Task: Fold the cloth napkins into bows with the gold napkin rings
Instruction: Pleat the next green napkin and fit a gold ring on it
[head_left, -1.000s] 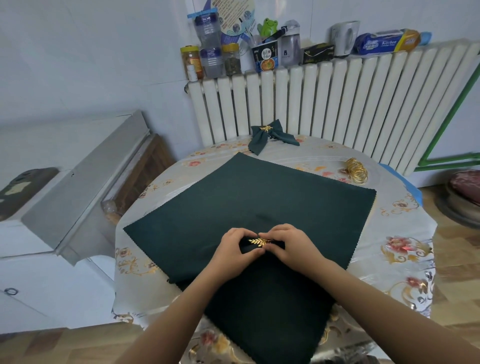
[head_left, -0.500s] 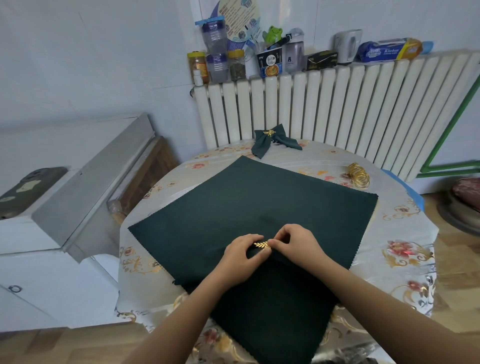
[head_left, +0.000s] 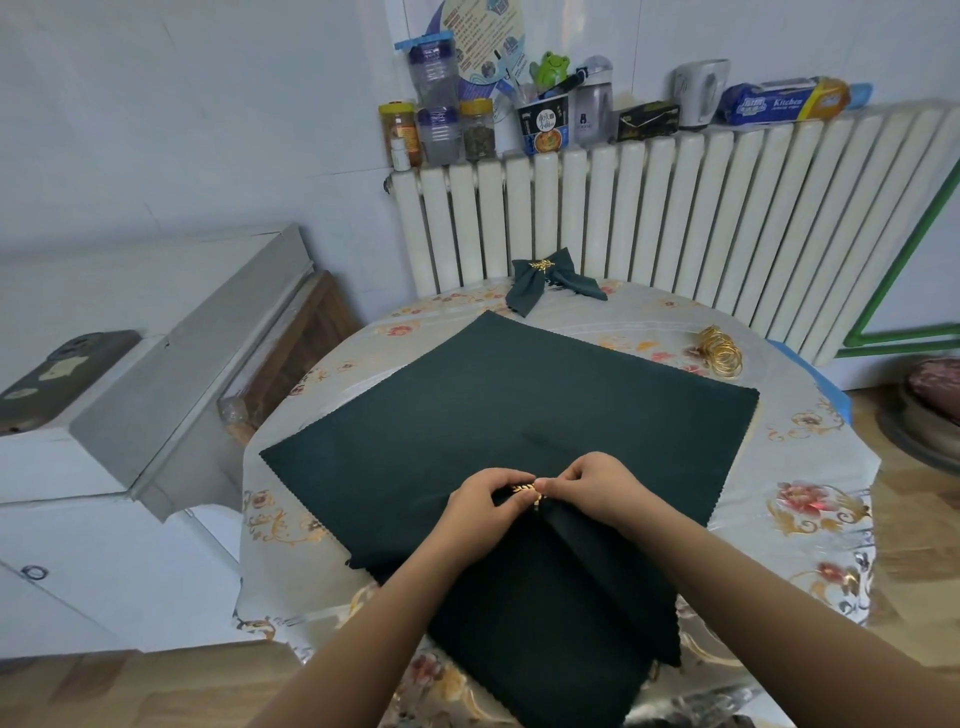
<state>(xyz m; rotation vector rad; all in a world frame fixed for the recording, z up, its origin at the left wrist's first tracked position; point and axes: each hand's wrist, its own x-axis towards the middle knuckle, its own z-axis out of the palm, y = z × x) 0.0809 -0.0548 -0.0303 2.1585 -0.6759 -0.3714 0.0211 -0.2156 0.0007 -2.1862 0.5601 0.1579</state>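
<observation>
Left hand, right hand pinching gold ring on gathered napkin near table's front edge — loose pinch, fold slips out.

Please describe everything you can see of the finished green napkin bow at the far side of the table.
The finished dark green cloth napkin bow lies at the table's far edge, just before the white radiator. A gold leaf-shaped ring cinches its middle. Two loops spread sideways; one tail hangs toward the viewer. Nothing visibly touches it except the floral tablecloth.
</observation>
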